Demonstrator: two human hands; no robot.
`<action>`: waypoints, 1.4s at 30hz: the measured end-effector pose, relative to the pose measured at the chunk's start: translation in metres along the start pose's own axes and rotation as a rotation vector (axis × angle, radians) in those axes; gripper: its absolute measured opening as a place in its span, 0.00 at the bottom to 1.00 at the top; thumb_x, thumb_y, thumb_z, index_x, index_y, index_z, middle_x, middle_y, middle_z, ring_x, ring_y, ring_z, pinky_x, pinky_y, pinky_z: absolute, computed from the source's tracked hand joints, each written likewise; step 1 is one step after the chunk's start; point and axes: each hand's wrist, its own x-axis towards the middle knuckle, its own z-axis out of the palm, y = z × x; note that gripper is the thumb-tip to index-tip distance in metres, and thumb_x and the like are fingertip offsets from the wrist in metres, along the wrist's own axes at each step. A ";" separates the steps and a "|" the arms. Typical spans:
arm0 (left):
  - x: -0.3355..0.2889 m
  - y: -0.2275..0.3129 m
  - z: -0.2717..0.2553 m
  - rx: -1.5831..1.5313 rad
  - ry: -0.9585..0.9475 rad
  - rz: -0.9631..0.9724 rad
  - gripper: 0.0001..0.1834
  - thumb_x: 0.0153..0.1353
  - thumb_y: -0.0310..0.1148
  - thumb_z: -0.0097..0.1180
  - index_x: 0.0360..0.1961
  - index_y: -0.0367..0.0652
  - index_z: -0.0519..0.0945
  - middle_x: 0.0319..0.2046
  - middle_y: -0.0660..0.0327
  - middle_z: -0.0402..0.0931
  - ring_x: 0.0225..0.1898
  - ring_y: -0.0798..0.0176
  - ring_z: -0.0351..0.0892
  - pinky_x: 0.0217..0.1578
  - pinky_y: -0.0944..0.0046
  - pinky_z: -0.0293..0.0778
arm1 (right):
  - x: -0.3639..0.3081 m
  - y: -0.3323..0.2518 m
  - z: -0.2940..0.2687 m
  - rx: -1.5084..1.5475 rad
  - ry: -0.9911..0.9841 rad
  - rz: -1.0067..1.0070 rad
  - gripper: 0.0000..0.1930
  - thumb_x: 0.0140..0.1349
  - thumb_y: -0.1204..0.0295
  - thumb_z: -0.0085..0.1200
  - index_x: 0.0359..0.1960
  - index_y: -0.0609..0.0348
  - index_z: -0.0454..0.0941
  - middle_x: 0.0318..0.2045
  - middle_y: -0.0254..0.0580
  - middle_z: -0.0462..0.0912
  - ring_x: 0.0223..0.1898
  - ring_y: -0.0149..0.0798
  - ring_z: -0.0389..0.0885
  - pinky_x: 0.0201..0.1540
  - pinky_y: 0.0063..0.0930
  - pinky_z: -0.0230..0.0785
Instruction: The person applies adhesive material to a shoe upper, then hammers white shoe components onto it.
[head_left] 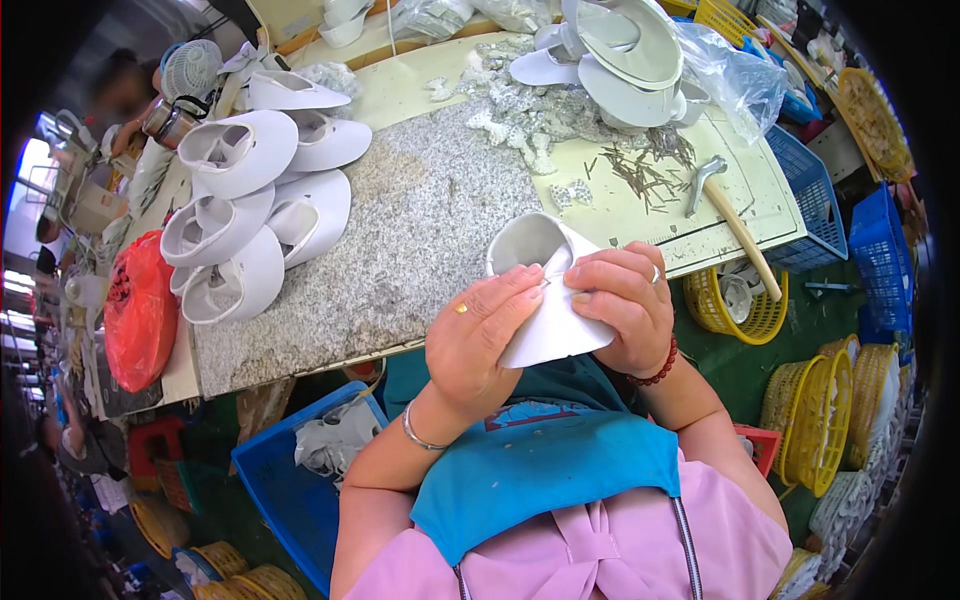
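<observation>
A white shoe upper is held up in front of me at the near edge of the worktable, with its rounded opening facing away. My left hand grips its left side, thumb and fingers pinched at the middle seam. From the right, my right hand closes on the same upper, its fingertips meeting the left ones at the fold. Beyond and to the left, several similar white uppers lie stacked in overlapping rows. What the fingertips press between them is partly hidden.
A granite slab covers the table's middle. On its right lie a wooden-handled hammer and thin brown sticks; more light uppers are piled behind. A red plastic bag hangs at left. Blue and yellow baskets stand below.
</observation>
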 end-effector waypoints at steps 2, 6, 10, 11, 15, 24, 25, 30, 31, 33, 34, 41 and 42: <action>0.001 -0.001 -0.001 -0.030 -0.012 0.021 0.17 0.52 0.20 0.64 0.44 0.35 0.77 0.42 0.45 0.82 0.43 0.47 0.84 0.44 0.56 0.80 | -0.001 0.002 -0.001 0.037 -0.004 0.013 0.15 0.50 0.73 0.63 0.39 0.53 0.74 0.42 0.39 0.83 0.38 0.38 0.81 0.41 0.33 0.65; 0.000 -0.002 -0.002 -0.026 -0.019 0.022 0.17 0.51 0.20 0.65 0.43 0.35 0.77 0.42 0.45 0.82 0.42 0.47 0.84 0.43 0.56 0.80 | 0.000 0.002 0.002 0.052 0.004 0.014 0.15 0.50 0.73 0.64 0.39 0.52 0.73 0.42 0.39 0.83 0.38 0.38 0.81 0.40 0.32 0.65; 0.000 -0.004 -0.002 0.035 -0.024 0.076 0.18 0.50 0.21 0.65 0.44 0.35 0.77 0.42 0.45 0.82 0.41 0.47 0.84 0.42 0.56 0.80 | 0.000 -0.001 0.001 0.073 -0.003 0.052 0.15 0.50 0.74 0.64 0.39 0.52 0.73 0.42 0.39 0.83 0.37 0.38 0.81 0.40 0.33 0.66; -0.001 -0.004 -0.002 0.083 -0.035 0.113 0.19 0.50 0.21 0.65 0.45 0.35 0.77 0.42 0.44 0.82 0.40 0.47 0.84 0.42 0.56 0.80 | 0.000 -0.002 0.002 0.083 0.004 0.058 0.15 0.50 0.74 0.64 0.39 0.53 0.73 0.42 0.39 0.83 0.37 0.39 0.81 0.39 0.33 0.66; 0.001 0.003 0.002 0.059 -0.025 0.023 0.18 0.48 0.22 0.62 0.43 0.34 0.81 0.42 0.46 0.82 0.42 0.47 0.84 0.42 0.56 0.80 | -0.006 0.001 0.016 0.042 0.073 0.036 0.15 0.50 0.75 0.63 0.38 0.54 0.72 0.42 0.42 0.82 0.37 0.40 0.81 0.39 0.35 0.67; -0.028 -0.044 -0.027 0.448 -0.276 0.110 0.18 0.49 0.24 0.57 0.44 0.41 0.83 0.50 0.53 0.79 0.54 0.46 0.78 0.56 0.48 0.69 | -0.012 0.020 0.027 0.009 -0.438 -0.078 0.18 0.46 0.72 0.59 0.42 0.51 0.80 0.43 0.36 0.81 0.41 0.41 0.79 0.46 0.34 0.67; -0.031 -0.042 -0.028 0.474 -0.408 -0.023 0.21 0.47 0.20 0.57 0.45 0.41 0.82 0.53 0.55 0.78 0.57 0.45 0.76 0.58 0.47 0.65 | -0.017 0.018 0.029 0.080 -0.536 -0.025 0.17 0.46 0.73 0.60 0.42 0.51 0.80 0.42 0.36 0.82 0.39 0.42 0.79 0.46 0.34 0.67; -0.036 -0.028 -0.035 0.374 -0.395 -0.127 0.24 0.44 0.19 0.56 0.48 0.41 0.81 0.56 0.53 0.76 0.63 0.43 0.69 0.61 0.44 0.60 | -0.012 0.014 0.039 0.174 -0.436 0.186 0.12 0.50 0.71 0.62 0.38 0.52 0.81 0.33 0.35 0.82 0.31 0.39 0.79 0.38 0.33 0.66; -0.038 -0.030 -0.035 0.331 -0.337 -0.137 0.23 0.45 0.20 0.57 0.46 0.40 0.81 0.56 0.52 0.76 0.63 0.42 0.70 0.60 0.44 0.61 | -0.007 0.012 0.046 0.150 -0.425 0.270 0.10 0.52 0.70 0.63 0.37 0.52 0.81 0.29 0.34 0.82 0.28 0.37 0.79 0.35 0.33 0.65; -0.044 -0.037 -0.032 0.288 -0.275 -0.149 0.21 0.46 0.21 0.58 0.45 0.39 0.82 0.56 0.50 0.76 0.62 0.41 0.70 0.59 0.44 0.63 | -0.007 0.012 0.061 0.159 -0.379 0.280 0.08 0.54 0.68 0.63 0.35 0.52 0.81 0.26 0.33 0.81 0.24 0.36 0.78 0.33 0.32 0.62; -0.048 -0.042 -0.028 0.317 -0.220 -0.123 0.18 0.47 0.23 0.60 0.43 0.38 0.82 0.54 0.50 0.76 0.61 0.41 0.71 0.57 0.43 0.65 | -0.009 0.012 0.066 0.145 -0.380 0.259 0.07 0.54 0.69 0.63 0.33 0.52 0.80 0.25 0.33 0.79 0.24 0.37 0.77 0.34 0.32 0.62; -0.055 -0.045 -0.019 0.428 -0.155 -0.056 0.11 0.49 0.24 0.63 0.36 0.36 0.83 0.44 0.52 0.79 0.54 0.42 0.77 0.50 0.44 0.73 | -0.007 0.012 0.074 0.159 -0.420 0.321 0.04 0.52 0.73 0.59 0.25 0.51 0.75 0.22 0.33 0.74 0.26 0.38 0.71 0.36 0.35 0.55; -0.054 -0.046 -0.019 0.425 -0.155 -0.058 0.11 0.49 0.24 0.63 0.36 0.36 0.83 0.44 0.52 0.79 0.54 0.42 0.77 0.50 0.44 0.73 | -0.006 0.013 0.073 0.158 -0.423 0.323 0.04 0.52 0.73 0.59 0.25 0.51 0.75 0.22 0.33 0.74 0.26 0.38 0.71 0.36 0.35 0.55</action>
